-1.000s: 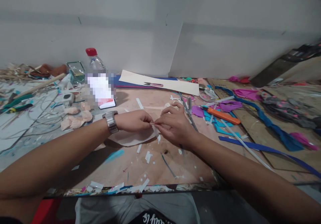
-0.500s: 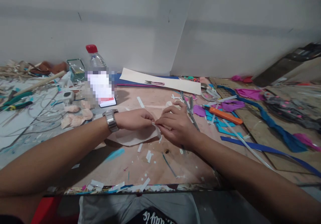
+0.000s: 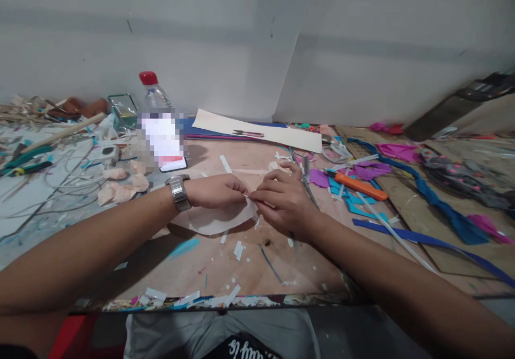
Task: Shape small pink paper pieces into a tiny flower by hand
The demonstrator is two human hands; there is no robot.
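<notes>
We compare this position with the preceding second and find little change: both hands remain at the same station, with only a slight shift of the fingertips and the view. We judge that the work is at a fine fingertip stage along one edge of the white sheet [image 3: 219, 220], which lies beneath the left hand [image 3: 219, 191], near the middle of the worktop [image 3: 241, 276]. The left grip is pinched together on that edge; the right hand [image 3: 285, 200] brings thumb and forefinger together at the same spot, but we cannot tell how firmly the right grip clamps the sheet. On the worktop, we locate a lit smartphone [image 3: 164, 141] before a red-capped bottle [image 3: 157, 97], thread snips [image 3: 251, 133] on a cream strip [image 3: 295, 137], and, to the right, an orange utility knife [image 3: 364, 186] above a flat blue strip [image 3: 402, 233]. Green-handled pliers [image 3: 30, 158] lie at far left, past crumpled peach scraps [image 3: 124, 188]. White offcuts [image 3: 238, 250] litter the near area. Behind the worktop, we note a plain grey wall [image 3: 181, 48].
</notes>
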